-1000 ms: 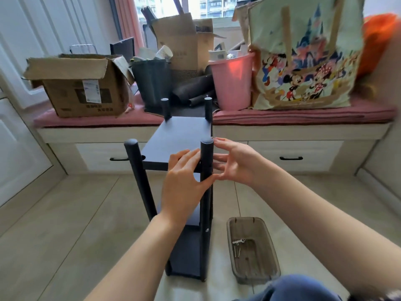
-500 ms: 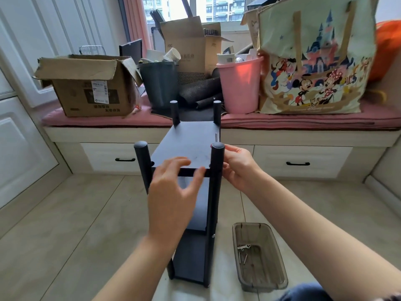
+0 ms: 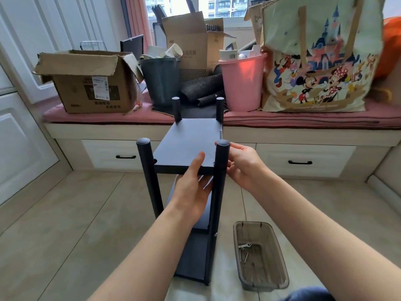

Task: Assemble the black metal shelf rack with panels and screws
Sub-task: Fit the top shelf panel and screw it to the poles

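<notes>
The rack (image 3: 186, 192) stands on the floor (image 3: 65, 224), near the tray (image 3: 280, 276). The left hand (image 3: 192, 192) has dropped to grip the top panel's (image 3: 188, 144) front edge. The right hand (image 3: 244, 164) remains behind the near right post (image 3: 219, 192), fingers curled; whether it holds a screw cannot be told, so fastening appears under way.

posts (image 3: 222, 183): 4 | hands (image 3: 191, 192): 2 | buckets (image 3: 242, 83): 2 | drawer handles (image 3: 300, 162): 2
</notes>
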`<state>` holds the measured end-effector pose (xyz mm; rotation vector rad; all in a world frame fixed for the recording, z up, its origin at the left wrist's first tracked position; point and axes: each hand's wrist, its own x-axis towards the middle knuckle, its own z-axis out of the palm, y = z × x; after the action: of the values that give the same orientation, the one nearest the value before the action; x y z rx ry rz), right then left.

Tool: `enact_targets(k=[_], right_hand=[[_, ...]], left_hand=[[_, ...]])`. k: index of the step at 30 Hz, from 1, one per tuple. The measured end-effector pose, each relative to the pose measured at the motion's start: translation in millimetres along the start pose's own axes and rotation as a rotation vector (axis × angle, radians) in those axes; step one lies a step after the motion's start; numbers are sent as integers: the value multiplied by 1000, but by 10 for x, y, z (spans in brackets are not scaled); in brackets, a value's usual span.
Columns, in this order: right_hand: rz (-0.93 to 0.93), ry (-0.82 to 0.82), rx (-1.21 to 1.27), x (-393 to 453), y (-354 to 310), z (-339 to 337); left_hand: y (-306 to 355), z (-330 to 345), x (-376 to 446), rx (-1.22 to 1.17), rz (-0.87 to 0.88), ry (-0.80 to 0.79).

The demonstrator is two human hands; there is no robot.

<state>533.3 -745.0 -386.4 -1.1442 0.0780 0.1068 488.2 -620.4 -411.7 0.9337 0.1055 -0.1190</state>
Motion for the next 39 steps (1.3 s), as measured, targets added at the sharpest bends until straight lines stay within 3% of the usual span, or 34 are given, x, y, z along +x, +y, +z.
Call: enact_targets(k=[3,8,14,19,27,32,39], right_hand=[[-39,16,-105,-37,-38,-31],[-253,206,-312,-231,-187,-92],[-513,102,-374,-490,-207,149],[-665,128,-569,-528,-126,241],[-722,145,-614,-495,-150,210],[-664,160,-551,-599,-256,-10],[-617,151,-695,-854,-146,-285]], left_hand=[[-19,-7,61,-39,8,-23],[-4,28,87,-107,30,-46],[-13,26,73,-113,28,-82],[-20,-3,5,-87,44,-175],[-12,16,-16,-127,52,-116],[-3,-68,-14,-58,38,-185],[19,-156,-7,0,47,-270]])
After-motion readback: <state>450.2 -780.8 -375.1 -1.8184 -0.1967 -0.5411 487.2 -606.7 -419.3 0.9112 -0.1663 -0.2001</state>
